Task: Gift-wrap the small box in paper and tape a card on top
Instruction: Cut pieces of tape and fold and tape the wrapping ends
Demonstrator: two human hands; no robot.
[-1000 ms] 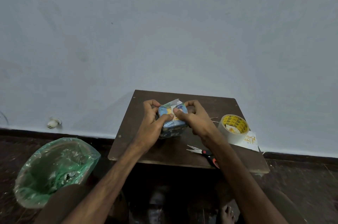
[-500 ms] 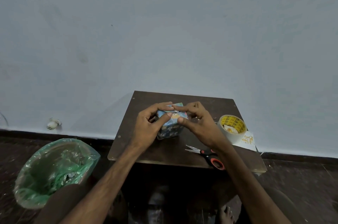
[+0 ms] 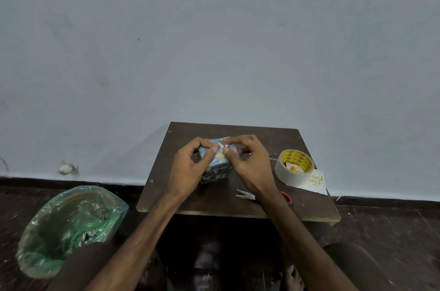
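Blue patterned paper covers the small box (image 3: 215, 167), which sits on the dark wooden table (image 3: 214, 205) btwn the two hands & partly under them. Left hand (image 3: 188, 169) is at the box's left side, fingers curled, thumb & index tips meeting on the top face. Right hand (image 3: 250, 167) comes in from the opposite side, index curled over the top, thumb tip on the top near the front edge. Both hands pinch at a small pale patch mid-top; can't tell if it's a paper flap or tape. Fingertips of the 2 hands nearly touch there.

Tape roll (image 3: 294, 167) w/ yellow core lies flat just right of the right hand, not touching it. Card (image 3: 315, 181) w/ gold lettering sticks out from under the roll, on the side away from the hands. Scissors (image 3: 245, 195) lie under the right wrist: blade tips show to its left, a bit of orange handle to its right. Bin (image 3: 69, 224) w/ green liner stands on the floor, well left of the left forearm.
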